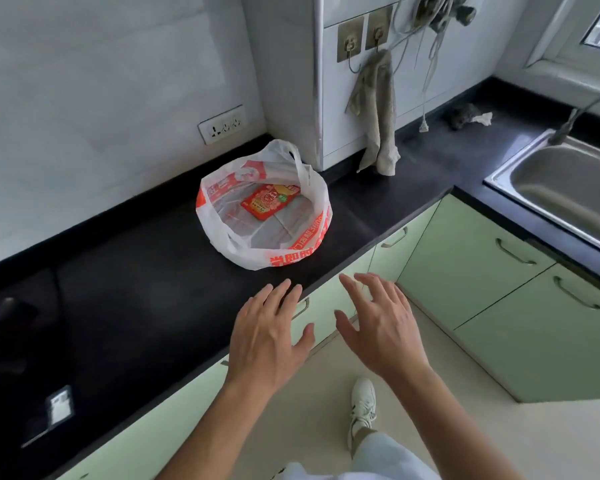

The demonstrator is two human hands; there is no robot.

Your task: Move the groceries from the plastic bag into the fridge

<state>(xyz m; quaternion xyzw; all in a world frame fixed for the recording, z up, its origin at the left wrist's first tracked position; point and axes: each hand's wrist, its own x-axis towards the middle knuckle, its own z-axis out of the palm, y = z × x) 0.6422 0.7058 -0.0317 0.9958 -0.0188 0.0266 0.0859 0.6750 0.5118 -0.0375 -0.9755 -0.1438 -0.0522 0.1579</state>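
Note:
A white plastic bag (222,230) with orange print sits open on the black counter (136,289), near the wall corner. Inside it lies a flat red packet (269,200) with a yellow corner. My left hand (267,337) hovers over the counter's front edge, below the bag, fingers spread and holding nothing. My right hand (381,327) is beside it over the green cabinet fronts, also spread and holding nothing. Neither hand touches the bag. No fridge is in view.
A steel sink (568,192) is set into the counter at the right. A grey towel (378,112) hangs from wall hooks behind the bag. A wall socket (221,124) sits left of the corner. Green cabinet doors (482,258) with handles run below the counter.

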